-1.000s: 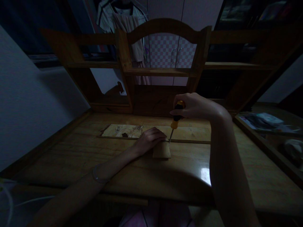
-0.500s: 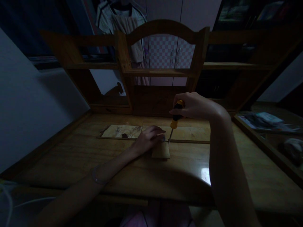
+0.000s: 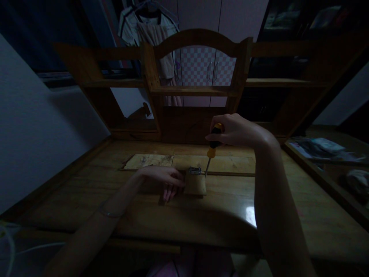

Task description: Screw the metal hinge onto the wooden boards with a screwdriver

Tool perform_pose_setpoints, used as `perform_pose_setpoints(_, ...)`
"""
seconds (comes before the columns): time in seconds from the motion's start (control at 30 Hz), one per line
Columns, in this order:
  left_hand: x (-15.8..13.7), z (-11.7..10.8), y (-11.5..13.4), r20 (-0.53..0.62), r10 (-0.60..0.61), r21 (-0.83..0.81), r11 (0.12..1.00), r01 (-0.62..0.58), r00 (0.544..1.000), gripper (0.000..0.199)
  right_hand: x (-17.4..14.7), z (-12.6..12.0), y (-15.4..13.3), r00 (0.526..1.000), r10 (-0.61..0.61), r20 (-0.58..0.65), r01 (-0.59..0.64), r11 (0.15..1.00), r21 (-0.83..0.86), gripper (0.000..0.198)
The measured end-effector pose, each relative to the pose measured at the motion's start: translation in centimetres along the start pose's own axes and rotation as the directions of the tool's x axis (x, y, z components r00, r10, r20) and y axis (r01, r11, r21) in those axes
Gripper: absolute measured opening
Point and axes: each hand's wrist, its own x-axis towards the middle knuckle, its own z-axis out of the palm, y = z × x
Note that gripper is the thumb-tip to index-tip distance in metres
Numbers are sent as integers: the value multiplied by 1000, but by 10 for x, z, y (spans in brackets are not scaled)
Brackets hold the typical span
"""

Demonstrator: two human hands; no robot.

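Two hands over the counter [image 3: 138, 219]: the right hand [image 3: 235, 130] grips a screwdriver [image 3: 211, 153], its tip by the far right corner of a wooden block [image 3: 196, 185], midway between the counter's near and far edges; the left hand [image 3: 165, 179], loosely bent, contents indiscernible, lies beside it. A metal hinge [image 3: 195, 170] is already positioned; fastening cannot be confirmed.

White shirt [image 3: 129, 30] (dark-trimmed), checkered cupboard doors [image 3: 196, 63]
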Motion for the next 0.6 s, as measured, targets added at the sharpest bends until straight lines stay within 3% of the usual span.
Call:
perform_pose_setpoints(0.27,25,12,-6,-216,8,-61,998,-22,976,41,0,1,0,1000,5,-18,-5,1000,-9,29)
perform_pose_setpoints(0.43,27,10,-7,-186,8,-103,994,-28,983,49,-4,-3,0,999,25,-24,-25,999,-20,28)
perform_pose_setpoints(0.6,28,11,-6,-158,52,-119,990,-71,986,52,-17,-17,-2,990,41,-132,-55,993,-105,28)
